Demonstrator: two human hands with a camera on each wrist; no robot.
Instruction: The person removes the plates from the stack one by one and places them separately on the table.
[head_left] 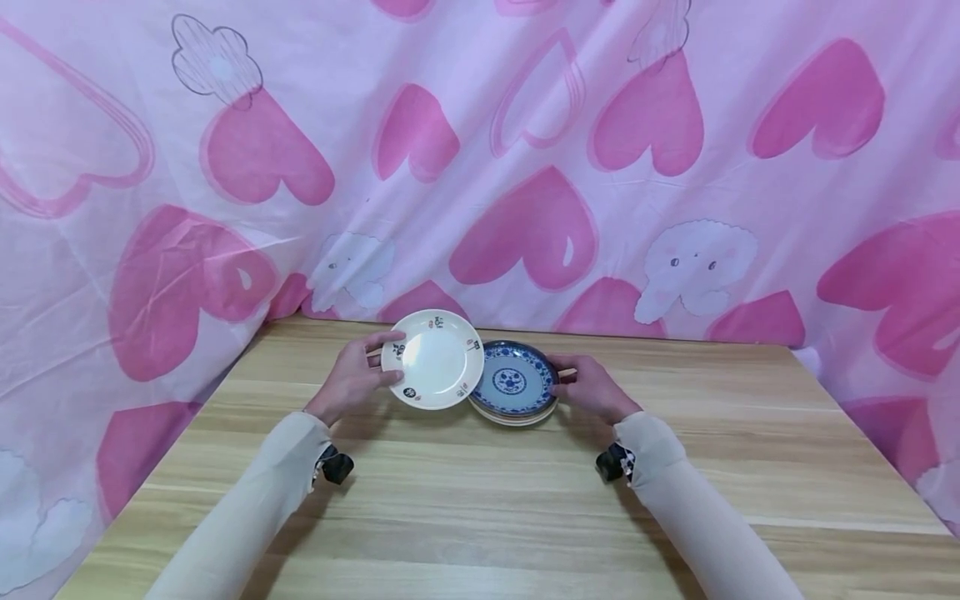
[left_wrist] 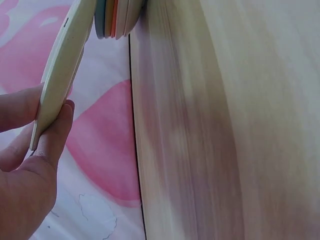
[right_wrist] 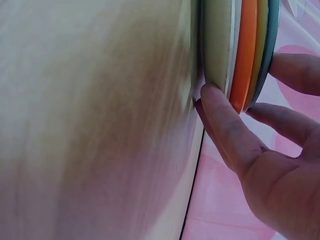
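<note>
White plate (head_left: pixel 435 363) — tilted, face toward the head camera.

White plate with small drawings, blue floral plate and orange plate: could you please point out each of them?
White plate with small drawings (head_left: pixel 432 360): head view, middle of its face.
Blue floral plate (head_left: pixel 510 381): head view, central motif.
Orange plate (right_wrist: pixel 246 55): right wrist view, side of its rim.

Cream sleeves (head_left: pixel 243 508) (long ones), black wrist cameras (head_left: pixel 337 466).
</note>
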